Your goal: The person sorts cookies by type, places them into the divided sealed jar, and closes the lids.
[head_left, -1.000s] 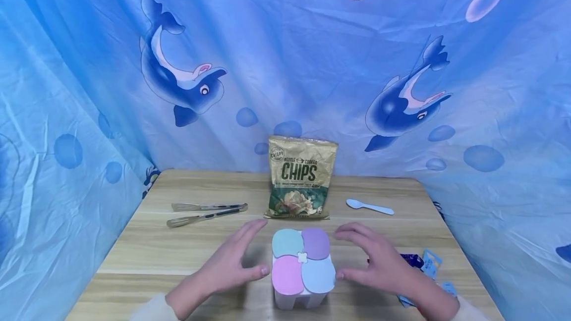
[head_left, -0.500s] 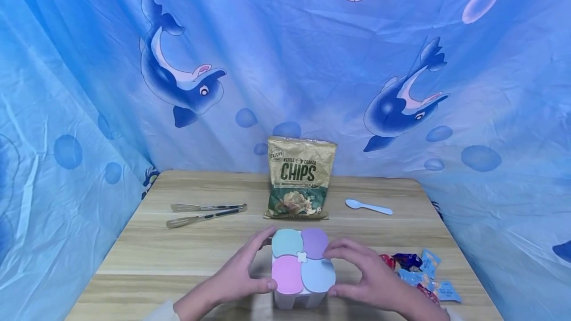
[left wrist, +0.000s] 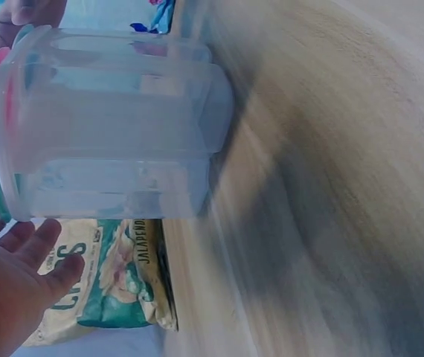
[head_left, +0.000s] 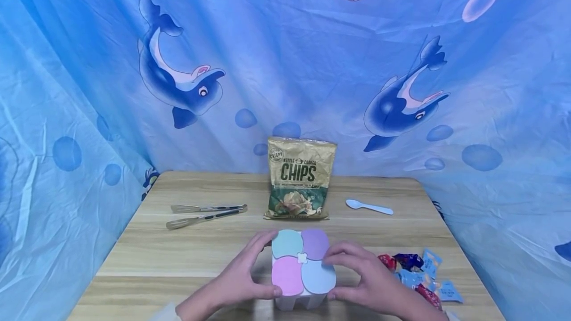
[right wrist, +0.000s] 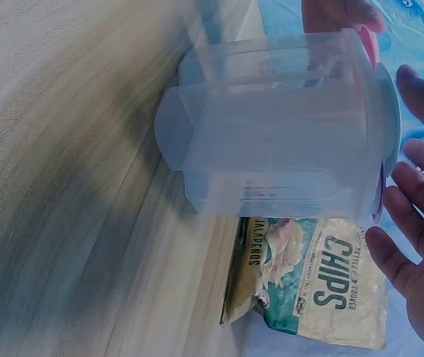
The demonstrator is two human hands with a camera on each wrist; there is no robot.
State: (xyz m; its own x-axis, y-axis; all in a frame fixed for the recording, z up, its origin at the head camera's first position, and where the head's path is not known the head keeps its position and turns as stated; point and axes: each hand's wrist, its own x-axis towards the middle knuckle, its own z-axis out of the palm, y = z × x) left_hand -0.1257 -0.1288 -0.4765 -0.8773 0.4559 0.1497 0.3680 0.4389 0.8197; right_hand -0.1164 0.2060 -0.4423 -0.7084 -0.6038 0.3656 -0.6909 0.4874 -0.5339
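Dolphin-printed cloth (head_left: 285, 73) backs a wooden table (head_left: 142, 256); left hand (head_left: 241, 274) and right hand (head_left: 366, 276), loosely spread, flank a container (head_left: 287, 276).

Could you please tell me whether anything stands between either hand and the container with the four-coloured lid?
Nothing visible does: the left hand and right hand flank the container directly. The chip bag stands beyond it, and the small packets lie off to its right.

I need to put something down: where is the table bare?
Bare tabletop lies between the tongs and left hand, and between the spoon and colored packets. The middle is crowded: left hand and right hand flank the lidded container, chips bag just beyond.
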